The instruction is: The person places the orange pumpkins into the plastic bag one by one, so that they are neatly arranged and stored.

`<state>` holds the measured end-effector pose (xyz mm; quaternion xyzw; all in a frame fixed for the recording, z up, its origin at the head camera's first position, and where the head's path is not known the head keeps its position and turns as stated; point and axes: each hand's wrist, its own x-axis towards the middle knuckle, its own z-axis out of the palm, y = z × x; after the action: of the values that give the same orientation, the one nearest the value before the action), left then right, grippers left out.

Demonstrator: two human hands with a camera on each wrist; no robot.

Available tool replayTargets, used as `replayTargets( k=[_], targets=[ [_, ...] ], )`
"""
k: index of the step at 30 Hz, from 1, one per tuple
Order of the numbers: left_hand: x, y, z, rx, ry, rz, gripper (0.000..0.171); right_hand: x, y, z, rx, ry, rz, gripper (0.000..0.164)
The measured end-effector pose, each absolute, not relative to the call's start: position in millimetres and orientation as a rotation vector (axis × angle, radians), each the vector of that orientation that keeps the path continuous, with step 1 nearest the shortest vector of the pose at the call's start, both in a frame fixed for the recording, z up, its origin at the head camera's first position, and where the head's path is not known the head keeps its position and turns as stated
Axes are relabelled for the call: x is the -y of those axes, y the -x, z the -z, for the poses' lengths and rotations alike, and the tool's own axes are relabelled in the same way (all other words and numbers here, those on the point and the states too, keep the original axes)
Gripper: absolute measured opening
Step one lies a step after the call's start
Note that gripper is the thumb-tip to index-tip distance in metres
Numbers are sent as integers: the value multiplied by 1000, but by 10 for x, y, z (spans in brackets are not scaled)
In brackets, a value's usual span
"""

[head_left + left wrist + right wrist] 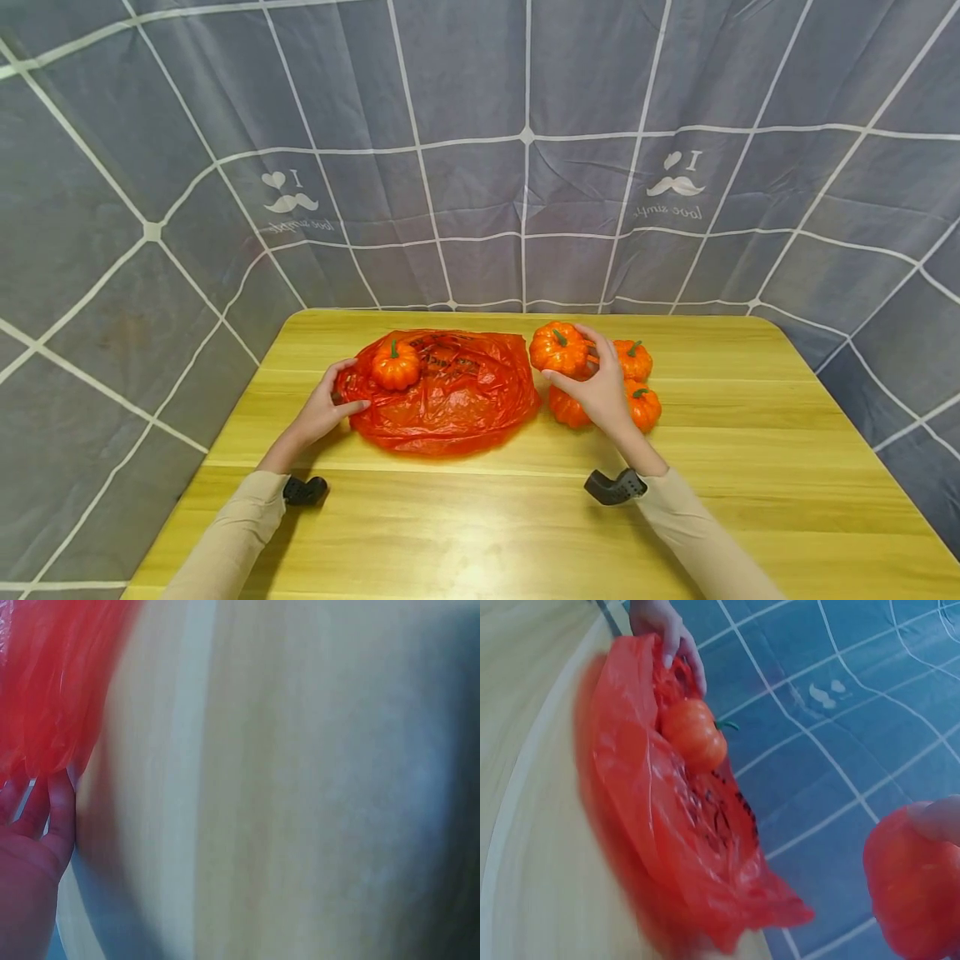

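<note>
A crinkled red plastic bag [457, 408] lies on the table left of centre, dark lettering on its upper side. One small orange pumpkin [396, 367] with a green stem sits at the bag's left part. My left hand [324, 408] grips the bag's left edge between thumb and fingers; in the left wrist view the fingertips go in under the red plastic. Between the thumb and fingers of my right hand [600, 387] is another pumpkin [558, 348], held up near the bag's right end. Several more pumpkins [642, 406] cluster behind and below that hand, partly hidden by it.
The wooden table [465, 517] has its far edge close to a grey curtain [480, 192] with white grid lines, which also runs along the left and right sides. A black wrist camera [615, 487] sits on the right wrist, another [305, 491] on the left.
</note>
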<state>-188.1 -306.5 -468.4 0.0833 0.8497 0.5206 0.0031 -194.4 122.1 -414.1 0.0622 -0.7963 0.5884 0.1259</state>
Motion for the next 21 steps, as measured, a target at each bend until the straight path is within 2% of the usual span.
replayTargets(
  k=[21],
  targets=[
    [3070, 1894, 4692, -2624, -248, -1678, 76, -483, 2117, 4187, 2316, -293, -1824, 78]
  ],
)
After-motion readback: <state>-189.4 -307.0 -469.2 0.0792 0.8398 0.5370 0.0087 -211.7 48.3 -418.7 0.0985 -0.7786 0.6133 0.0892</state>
